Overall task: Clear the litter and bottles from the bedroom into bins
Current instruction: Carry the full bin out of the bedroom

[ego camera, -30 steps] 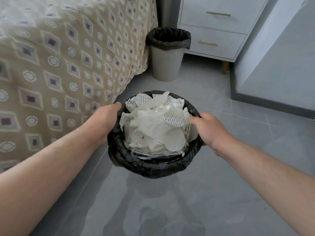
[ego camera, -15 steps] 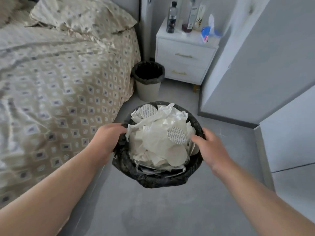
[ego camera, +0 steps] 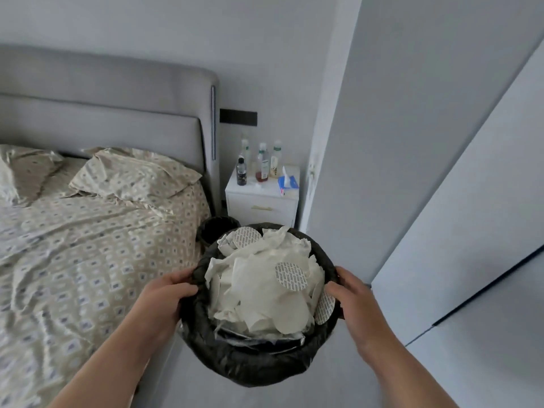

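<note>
The full bin [ego camera: 256,360] has come up and forward since the earlier frame. It now covers part of the second bin [ego camera: 216,228] on the floor, which stood in full view beyond it before, and the grey headboard [ego camera: 103,92] has come into view. Both hands stay where they were: the left grip [ego camera: 164,301] is curled over the bin's left rim with the thumb on the black liner, and the right grip [ego camera: 356,301] is clamped on the right rim. The bin is carried between them, just beside the bed [ego camera: 88,245]. White crumpled litter [ego camera: 265,290] is heaped to the brim, with round printed discs among it. Further off, the bottles [ego camera: 260,163] stand together on the small white desk [ego camera: 259,213] — a blue tissue pack [ego camera: 287,182] lies just beside them.
</note>
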Tool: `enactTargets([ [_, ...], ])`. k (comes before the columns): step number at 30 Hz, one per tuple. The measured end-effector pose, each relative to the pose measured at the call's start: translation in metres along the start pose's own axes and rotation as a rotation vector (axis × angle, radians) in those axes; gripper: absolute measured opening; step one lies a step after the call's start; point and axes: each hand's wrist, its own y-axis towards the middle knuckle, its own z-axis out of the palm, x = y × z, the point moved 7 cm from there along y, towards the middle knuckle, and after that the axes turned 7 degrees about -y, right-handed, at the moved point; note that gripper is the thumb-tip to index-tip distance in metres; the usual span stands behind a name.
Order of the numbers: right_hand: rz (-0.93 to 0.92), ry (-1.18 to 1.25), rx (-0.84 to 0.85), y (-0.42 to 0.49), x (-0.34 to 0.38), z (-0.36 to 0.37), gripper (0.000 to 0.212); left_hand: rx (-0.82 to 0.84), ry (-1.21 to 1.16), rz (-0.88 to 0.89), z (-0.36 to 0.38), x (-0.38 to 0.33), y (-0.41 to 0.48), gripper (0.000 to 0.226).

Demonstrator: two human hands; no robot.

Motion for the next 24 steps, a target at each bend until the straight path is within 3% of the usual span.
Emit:
enactTargets([
  [5,-0.051,0.095,-0.046,-0.029,0.049,-0.055,0.015,-0.088,-0.141,0.052,0.045,-0.047,-0.029,0.042],
  [7,-0.069,0.124,-0.083,-0.039,0.063,-0.074,0.021,-0.082,-0.164,0.066,0.062,-0.061,-0.037,0.044],
  [12,-0.075,0.190,-0.192,-0.070,0.080,-0.110,0.017,0.095,-0.100,0.111,0.106,-0.089,-0.057,0.042],
  [24,-0.023,0.290,-0.612,-0.194,0.066,-0.125,0.035,0.497,0.070,0.061,0.175,-0.100,-0.077,0.038],
])
